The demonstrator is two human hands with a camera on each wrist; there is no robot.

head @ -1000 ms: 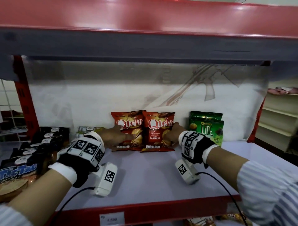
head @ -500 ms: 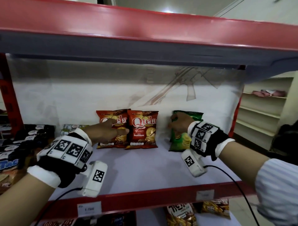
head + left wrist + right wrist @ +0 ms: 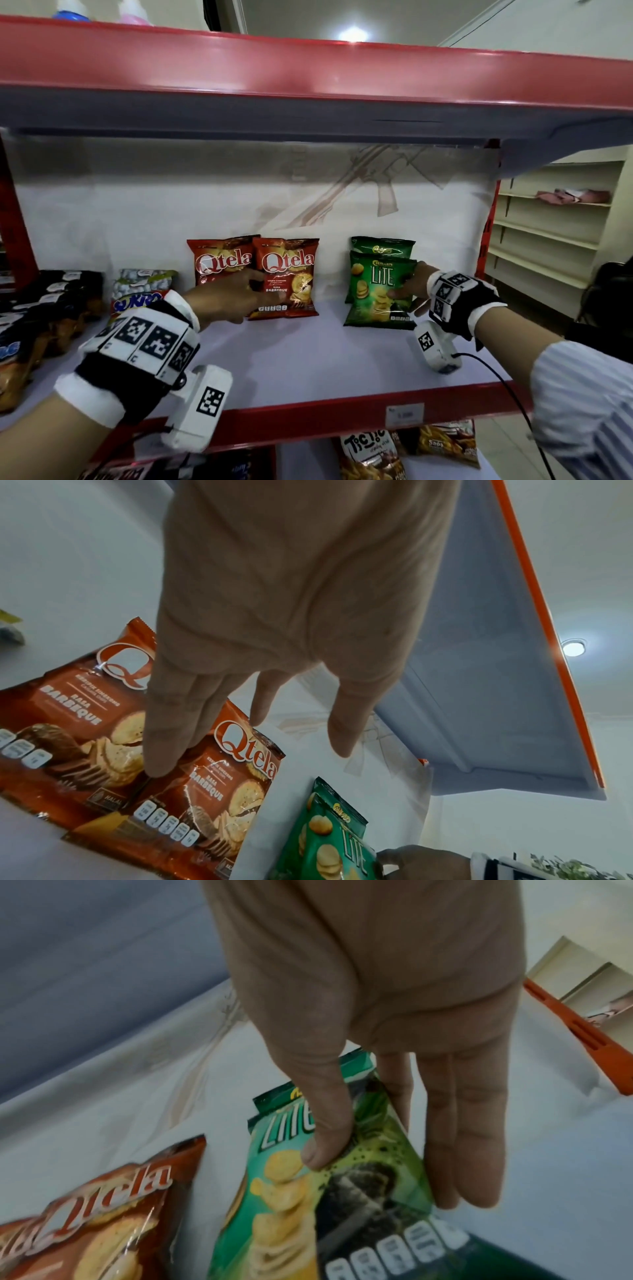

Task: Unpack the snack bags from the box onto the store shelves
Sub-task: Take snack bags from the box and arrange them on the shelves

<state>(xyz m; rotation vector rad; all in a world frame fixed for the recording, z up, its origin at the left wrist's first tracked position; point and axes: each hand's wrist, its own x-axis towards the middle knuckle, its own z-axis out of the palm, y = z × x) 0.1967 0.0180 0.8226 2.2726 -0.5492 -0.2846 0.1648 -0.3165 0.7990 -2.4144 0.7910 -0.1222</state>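
Note:
Two red Qtela bags (image 3: 222,263) (image 3: 287,277) stand side by side against the shelf's back wall. My left hand (image 3: 265,289) reaches in front of them with straight fingers (image 3: 164,737) and holds nothing. To their right the front green Lite bag (image 3: 376,291) stands upright before a second green bag (image 3: 382,245). My right hand (image 3: 402,291) pinches the front bag's right edge (image 3: 377,1164). The thumb (image 3: 322,1150) lies on its face and the index finger sits behind it. No box is in view.
The upper red shelf (image 3: 308,68) hangs low overhead. At the left lie black bags (image 3: 51,291), a white-and-green bag (image 3: 144,279) and a blue-and-orange bag (image 3: 137,303). The red front lip (image 3: 325,411) carries a price tag (image 3: 404,414). Tic Tic bags (image 3: 370,452) sit below.
My right hand has left the right Qtela bag, gone right and taken the front green Lite bag by its edge. My left hand stays at the Qtela bags.

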